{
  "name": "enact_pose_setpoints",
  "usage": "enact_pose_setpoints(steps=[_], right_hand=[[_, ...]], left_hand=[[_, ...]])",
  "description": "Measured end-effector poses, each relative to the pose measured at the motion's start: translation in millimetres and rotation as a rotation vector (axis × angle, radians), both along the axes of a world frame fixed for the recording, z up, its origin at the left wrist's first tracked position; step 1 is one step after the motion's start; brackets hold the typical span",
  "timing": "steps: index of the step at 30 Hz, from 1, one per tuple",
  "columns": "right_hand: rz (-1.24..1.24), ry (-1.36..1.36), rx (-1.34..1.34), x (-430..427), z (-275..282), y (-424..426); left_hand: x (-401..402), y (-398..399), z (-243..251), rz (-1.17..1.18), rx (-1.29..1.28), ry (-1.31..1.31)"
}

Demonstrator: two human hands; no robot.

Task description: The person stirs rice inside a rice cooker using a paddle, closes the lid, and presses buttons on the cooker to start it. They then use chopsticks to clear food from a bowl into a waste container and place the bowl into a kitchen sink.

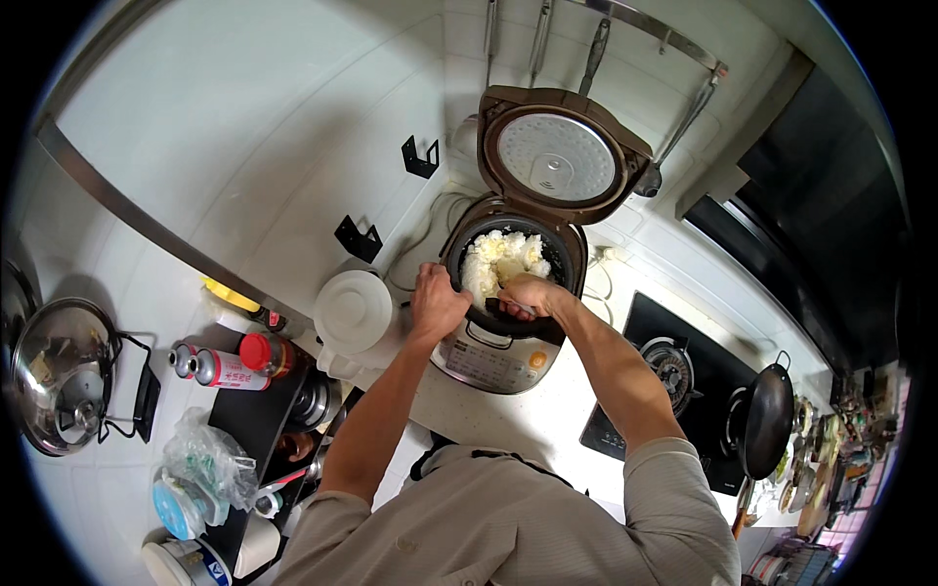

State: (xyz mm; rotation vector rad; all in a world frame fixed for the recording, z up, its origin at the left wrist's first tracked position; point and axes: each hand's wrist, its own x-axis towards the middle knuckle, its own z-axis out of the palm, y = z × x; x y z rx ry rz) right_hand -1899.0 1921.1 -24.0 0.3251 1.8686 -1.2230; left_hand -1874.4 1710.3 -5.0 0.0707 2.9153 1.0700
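Observation:
An electric rice cooker (487, 366) stands on the worktop with its brown lid (564, 157) raised. Cooked rice (484, 264), white with yellowish bits, lies in its dark inner pot (560, 256). My left hand (438, 302) grips the pot's left rim, fingers over the edge. Inside the pot, at the near right, my right hand (529, 297) is closed around the handle of a pale rice paddle (511, 269), whose blade is in the rice. The fingers partly hide the handle.
A white lidded jug (355, 311) stands left of the cooker. To the right are a black gas hob (630, 344) and a dark wok (768, 421). Utensils hang from a metal rail (645, 22) behind the lid. A black shelf (245, 410) with cans and jars is at left.

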Motion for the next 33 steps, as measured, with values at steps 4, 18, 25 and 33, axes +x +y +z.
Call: enact_pose_setpoints(steps=[4,18,25,33], right_hand=[[-0.053,-0.141,-0.168,-7.6,-0.1,8.3],[-0.103,-0.284,-0.428,-14.9,-13.5,14.7],[0.063,0.165,0.159,-3.0,-23.1,-0.8],[0.488,0.518,0.650,-6.0,12.2,-8.3]], left_hand=[[1.4,-1.6,2.9,0.008,-0.001,0.005],[-0.7,-2.6,-2.2,0.002,-0.007,-0.009],[0.2,1.8,4.6,0.002,-0.012,-0.028],[2.7,-0.7,9.7,0.003,-0.005,-0.036]])
